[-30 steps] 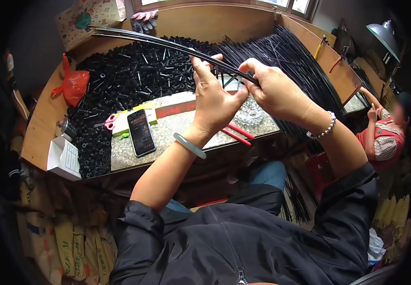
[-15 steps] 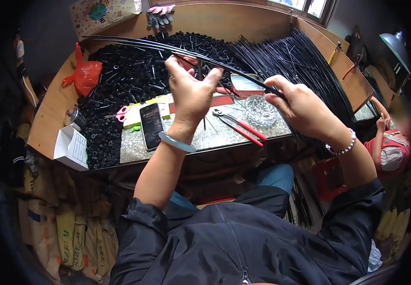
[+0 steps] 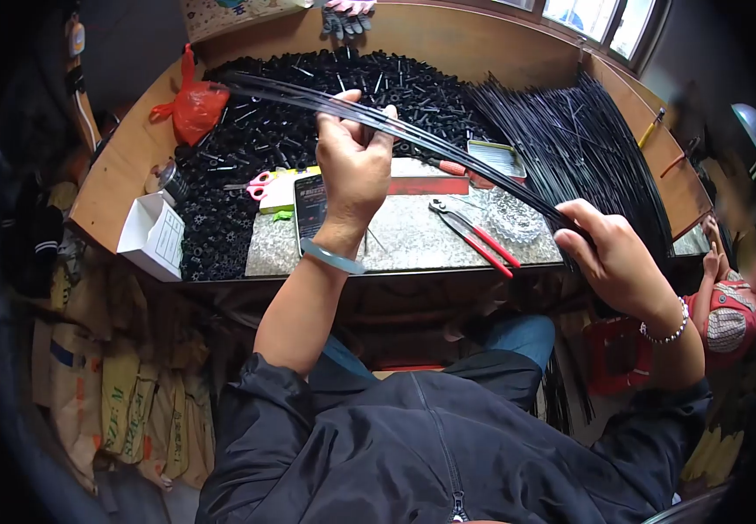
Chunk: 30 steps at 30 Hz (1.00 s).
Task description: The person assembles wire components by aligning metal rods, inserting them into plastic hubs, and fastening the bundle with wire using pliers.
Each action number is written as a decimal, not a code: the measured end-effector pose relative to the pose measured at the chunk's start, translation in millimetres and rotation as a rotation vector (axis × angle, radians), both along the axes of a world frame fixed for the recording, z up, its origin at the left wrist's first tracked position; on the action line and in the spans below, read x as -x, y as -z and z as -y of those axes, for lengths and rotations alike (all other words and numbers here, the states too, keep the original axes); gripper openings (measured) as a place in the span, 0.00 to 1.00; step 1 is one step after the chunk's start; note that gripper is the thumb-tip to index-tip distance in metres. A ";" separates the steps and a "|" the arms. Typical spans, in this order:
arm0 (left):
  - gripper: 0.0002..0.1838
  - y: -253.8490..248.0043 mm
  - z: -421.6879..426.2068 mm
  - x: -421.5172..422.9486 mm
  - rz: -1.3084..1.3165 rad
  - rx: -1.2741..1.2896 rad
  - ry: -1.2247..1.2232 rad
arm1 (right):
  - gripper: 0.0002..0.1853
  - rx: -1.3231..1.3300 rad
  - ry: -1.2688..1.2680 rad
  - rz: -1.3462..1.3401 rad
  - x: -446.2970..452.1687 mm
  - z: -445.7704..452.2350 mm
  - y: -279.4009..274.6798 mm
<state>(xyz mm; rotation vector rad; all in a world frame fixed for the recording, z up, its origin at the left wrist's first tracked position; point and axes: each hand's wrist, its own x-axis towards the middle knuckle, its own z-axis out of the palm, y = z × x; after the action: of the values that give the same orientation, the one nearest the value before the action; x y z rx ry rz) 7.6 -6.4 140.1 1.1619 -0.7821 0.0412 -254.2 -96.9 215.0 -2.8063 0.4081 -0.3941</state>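
A small bundle of long thin black rods [image 3: 474, 163] slants over the table, from the upper left down to the right. My right hand [image 3: 618, 260] is closed round its lower right end. Farther along the bundle, my left hand [image 3: 354, 162] is closed on the rods, which pass between its thumb and fingers. The far ends reach out over a heap of short black tubular parts [image 3: 308, 113]. Beneath the bundle, red-handled pliers [image 3: 480, 240] lie on a speckled stone slab [image 3: 404, 249].
A clear glass dish [image 3: 515, 217] and an open tin [image 3: 498, 157] stand near the slab's right side. Many black rods [image 3: 587, 166] lie at right. Left are a phone [image 3: 310, 205], pink scissors [image 3: 258, 185], a red bag [image 3: 196, 112] and a white box [image 3: 153, 236]. Another person [image 3: 727, 306] sits at far right.
My right hand has moved right and down with the rod ends. More of the bundle now stretches between my hands, with the rods spread slightly apart. The view has shifted a little.
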 end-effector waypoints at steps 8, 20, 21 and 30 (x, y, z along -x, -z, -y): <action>0.16 -2.7 -21.3 -28.8 -0.125 0.144 0.222 | 0.17 -0.334 0.141 0.064 38.2 18.1 -9.2; 0.16 -8.8 -34.1 19.4 -0.032 0.066 0.503 | 0.22 -0.621 0.165 0.231 10.9 85.2 -28.2; 0.16 -9.8 -36.0 26.5 -0.058 0.037 0.520 | 0.22 -0.632 0.172 0.226 13.2 82.6 -22.7; 0.19 7.3 -35.2 40.7 -0.003 -0.079 0.616 | 0.22 -0.518 0.568 -0.038 173.3 39.2 228.6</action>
<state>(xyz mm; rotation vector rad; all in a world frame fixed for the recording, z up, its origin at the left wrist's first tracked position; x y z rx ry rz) -33.1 28.8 132.9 0.9528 -1.1169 -0.5061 -427.4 -136.1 -13.5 -2.1615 1.1405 -0.2906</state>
